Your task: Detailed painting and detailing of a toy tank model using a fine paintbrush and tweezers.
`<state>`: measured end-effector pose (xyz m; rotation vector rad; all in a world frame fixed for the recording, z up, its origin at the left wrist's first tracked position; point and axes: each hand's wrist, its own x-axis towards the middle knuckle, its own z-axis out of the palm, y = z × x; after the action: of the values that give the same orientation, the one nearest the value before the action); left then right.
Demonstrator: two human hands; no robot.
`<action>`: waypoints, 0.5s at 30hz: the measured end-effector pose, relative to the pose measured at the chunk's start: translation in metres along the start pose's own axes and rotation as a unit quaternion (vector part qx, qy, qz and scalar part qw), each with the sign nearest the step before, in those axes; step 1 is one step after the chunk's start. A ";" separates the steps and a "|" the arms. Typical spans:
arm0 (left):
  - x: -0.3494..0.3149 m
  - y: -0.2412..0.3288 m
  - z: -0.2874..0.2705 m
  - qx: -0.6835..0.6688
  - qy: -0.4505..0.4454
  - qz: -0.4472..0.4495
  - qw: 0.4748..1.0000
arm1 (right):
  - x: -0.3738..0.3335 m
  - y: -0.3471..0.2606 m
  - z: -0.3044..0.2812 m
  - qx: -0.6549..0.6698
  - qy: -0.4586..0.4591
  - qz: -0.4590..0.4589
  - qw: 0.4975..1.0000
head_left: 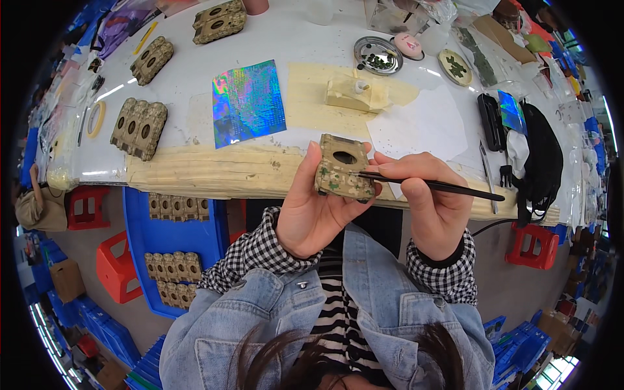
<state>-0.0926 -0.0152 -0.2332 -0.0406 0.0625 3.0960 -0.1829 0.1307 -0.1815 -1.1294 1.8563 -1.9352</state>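
My left hand (pixel 307 218) grips a camouflage-painted model tank hull (pixel 329 174) by its sides, above the front edge of the table. The hull has a round dark opening in its top and is tilted toward me. In my right hand (pixel 437 211) is a slim black pair of tweezers (pixel 471 190), pinched between thumb and fingers. Its tip meets the hull's top just below the opening; anything tiny at the tip is too small to make out. Beyond the hull lie a shiny holographic sheet (pixel 249 104) and a cream block (pixel 351 96).
More camouflage hulls stand at the left (pixel 140 129) and back (pixel 219 23). A round dish (pixel 378 56) holds small dark green pieces. A metal tool (pixel 486 170) lies right, near a black bag (pixel 538 156). Below left, a blue tray (pixel 140 227) carries several hulls beside red stools (pixel 117 266).
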 end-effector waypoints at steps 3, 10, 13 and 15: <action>0.000 -0.001 0.006 -0.003 0.027 0.002 1.000 | 0.000 0.001 0.000 -0.001 0.000 -0.002 1.000; 0.000 0.000 0.006 -0.001 0.033 0.003 0.999 | 0.001 0.001 0.000 -0.007 -0.001 -0.007 1.000; 0.000 0.000 0.000 -0.006 -0.001 0.000 1.000 | 0.001 0.001 0.001 -0.002 -0.002 -0.004 1.000; 0.001 0.000 -0.001 -0.010 -0.010 -0.002 1.000 | 0.000 0.000 0.000 0.005 -0.003 0.010 1.000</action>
<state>-0.0931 -0.0154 -0.2342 -0.0110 0.0318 3.0920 -0.1827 0.1307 -0.1811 -1.1086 1.8454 -1.9271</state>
